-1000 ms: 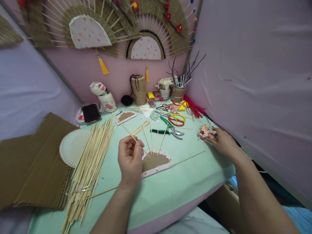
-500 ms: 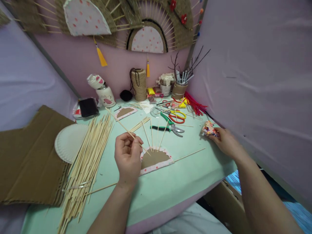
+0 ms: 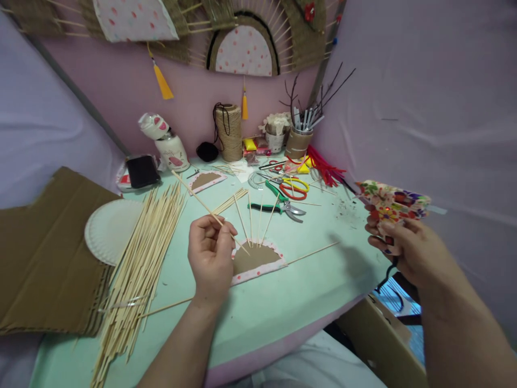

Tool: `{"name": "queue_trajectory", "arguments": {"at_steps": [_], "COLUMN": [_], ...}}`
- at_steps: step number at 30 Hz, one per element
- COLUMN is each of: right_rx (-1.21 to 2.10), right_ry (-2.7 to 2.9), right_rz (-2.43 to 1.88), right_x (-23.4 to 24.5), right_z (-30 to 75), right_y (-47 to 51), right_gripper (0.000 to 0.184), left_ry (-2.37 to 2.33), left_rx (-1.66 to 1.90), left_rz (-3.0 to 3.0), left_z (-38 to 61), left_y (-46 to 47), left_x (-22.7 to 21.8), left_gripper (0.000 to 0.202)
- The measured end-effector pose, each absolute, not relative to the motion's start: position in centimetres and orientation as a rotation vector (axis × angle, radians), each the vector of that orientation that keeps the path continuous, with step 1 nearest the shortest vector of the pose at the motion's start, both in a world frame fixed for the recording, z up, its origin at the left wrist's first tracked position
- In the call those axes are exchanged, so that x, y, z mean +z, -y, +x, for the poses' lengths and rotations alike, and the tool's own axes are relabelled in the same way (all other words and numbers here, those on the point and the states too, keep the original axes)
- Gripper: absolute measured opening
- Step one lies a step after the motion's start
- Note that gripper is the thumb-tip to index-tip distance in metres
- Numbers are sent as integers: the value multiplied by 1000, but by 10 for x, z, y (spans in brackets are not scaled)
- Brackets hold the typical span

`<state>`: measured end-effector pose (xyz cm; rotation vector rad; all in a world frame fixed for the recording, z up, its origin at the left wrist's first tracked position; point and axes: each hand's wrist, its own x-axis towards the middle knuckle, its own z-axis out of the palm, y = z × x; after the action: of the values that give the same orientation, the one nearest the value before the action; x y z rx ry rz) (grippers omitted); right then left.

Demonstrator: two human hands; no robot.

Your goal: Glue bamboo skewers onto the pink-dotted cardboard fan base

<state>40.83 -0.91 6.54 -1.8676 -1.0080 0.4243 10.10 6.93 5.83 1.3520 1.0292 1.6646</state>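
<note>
My left hand (image 3: 210, 253) pinches a thin bamboo skewer (image 3: 197, 200) slantwise, its lower end over a half-round cardboard piece (image 3: 258, 260) edged in white, pink-spotted cloth. Several skewers (image 3: 251, 221) fan out from that piece's curved edge, and another skewer (image 3: 313, 253) reaches out from its right corner. Off to the right, my right hand (image 3: 407, 248) grips a flower-patterned hot glue gun (image 3: 393, 202) by the handle, lifted above the table. A small red light glows on its side, a pale glue stick (image 3: 437, 209) pokes from its back, and a black cord (image 3: 388, 275) hangs below.
A big bundle of skewers (image 3: 137, 280) lies left, beside a paper plate (image 3: 107, 229) and brown cardboard (image 3: 48, 253). Green-handled pruning shears (image 3: 288, 209) and scissors (image 3: 294, 188) lie beyond the half-round piece. A twine spool (image 3: 229, 134) and a pot of twigs (image 3: 299, 143) stand behind.
My right hand has raised the glue gun from the table's right side, turning its nozzle end leftward. My left hand keeps the skewer at nearly the same place. The view has tipped slightly downward.
</note>
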Motion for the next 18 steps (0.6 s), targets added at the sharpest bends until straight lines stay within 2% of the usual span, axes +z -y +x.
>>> {"name": "queue_trajectory", "arguments": {"at_steps": [3, 9, 14, 18], "right_rx": [834, 1350, 1606, 1673], "right_ry": [769, 902, 1018, 1035], "right_rz": [-1735, -1664, -1676, -1708], "right_x": [67, 67, 66, 66], "right_z": [401, 371, 347, 337], "right_y": [14, 16, 9, 3], "right_gripper": [39, 39, 36, 39], "left_ry": [-1023, -1028, -1037, -1060], "left_rx": [1659, 1616, 1379, 1255], "left_rz": [1359, 1364, 1299, 1275], "left_z": [101, 102, 99, 96], "left_y": [-69, -69, -74, -73], "left_x": [58, 56, 54, 55], "left_gripper": [9, 9, 6, 6]}}
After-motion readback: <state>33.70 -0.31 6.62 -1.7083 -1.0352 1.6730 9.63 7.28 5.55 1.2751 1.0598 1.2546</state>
